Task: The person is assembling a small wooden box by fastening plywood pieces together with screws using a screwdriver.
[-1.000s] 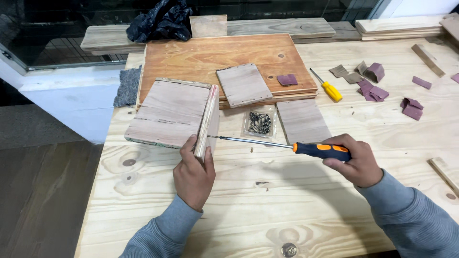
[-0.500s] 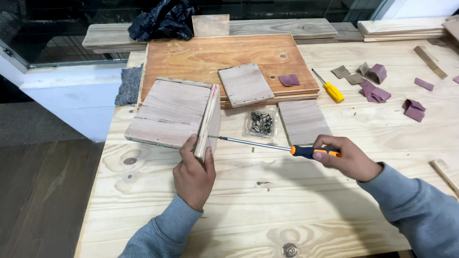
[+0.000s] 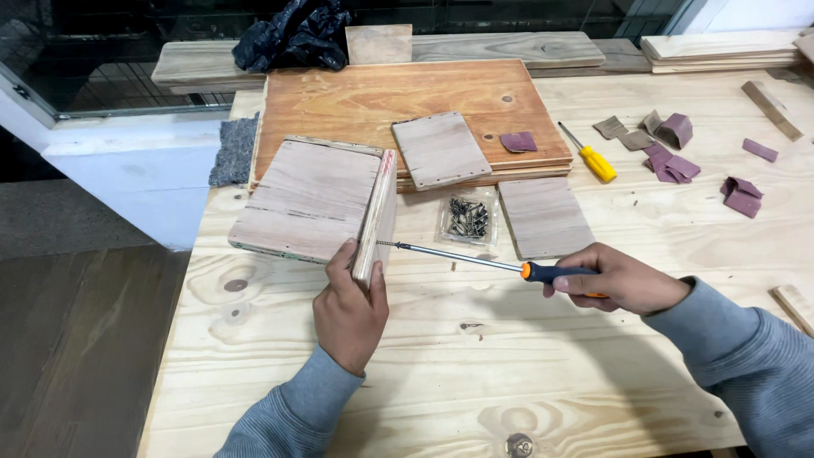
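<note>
— What have your hands got in the head view?

— Your left hand (image 3: 349, 312) is clenched around the near end of an upright wooden panel (image 3: 377, 216), which stands on edge against a flat board (image 3: 307, 198) at the left of the bench (image 3: 441, 373). Your right hand (image 3: 623, 282) grips the orange and black handle of a long screwdriver (image 3: 475, 259); its tip touches the panel's side.

— And around them?

— A clear bag of screws (image 3: 466, 218) lies just behind the shaft, a small board (image 3: 544, 216) beside it. Farther back sit a large brown board (image 3: 407, 106), a yellow screwdriver (image 3: 589, 155) and purple sandpaper scraps (image 3: 670, 148).
</note>
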